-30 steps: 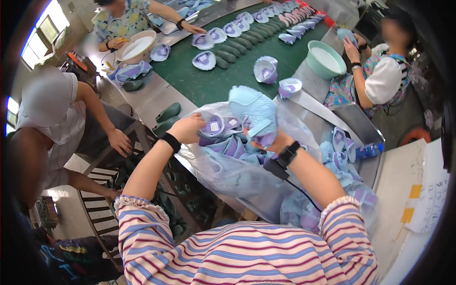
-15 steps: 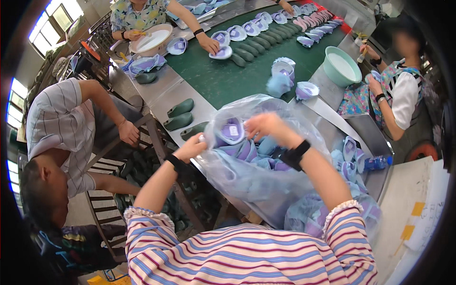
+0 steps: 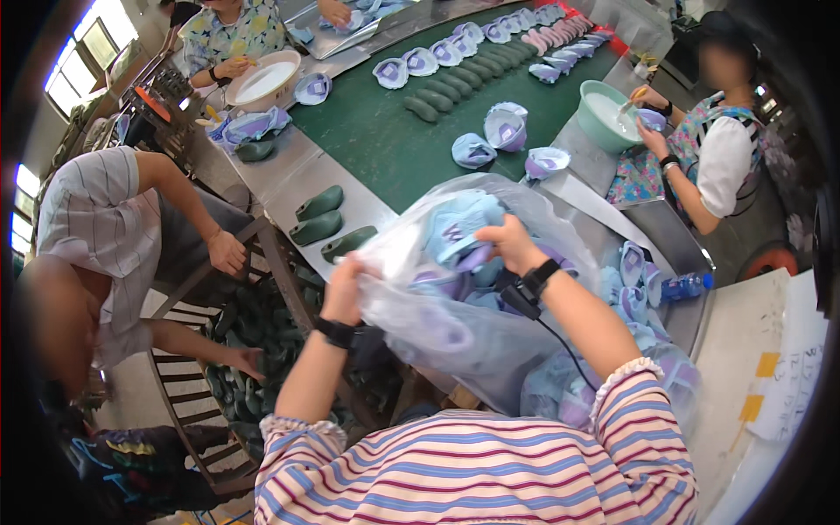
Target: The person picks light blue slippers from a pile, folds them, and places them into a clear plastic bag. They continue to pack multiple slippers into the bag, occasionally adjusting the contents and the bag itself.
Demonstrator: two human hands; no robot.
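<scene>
Hands first: my left hand (image 3: 343,282) grips the clear plastic bag (image 3: 455,332) rim at nine o'clock; right hand (image 3: 506,243) pinches what seems a lilac shoe upper (image 3: 464,229) inside. I'd keep the mouth wide, lift straight.

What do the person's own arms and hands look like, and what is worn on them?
Both hands are bare, no gloves. The left hand has a black band at its wrist. The right hand has a black band too, with a small black box and a thin black cable that runs back along the forearm. The sleeves are short, striped in pink, blue and white, with frilled cuffs.
</scene>
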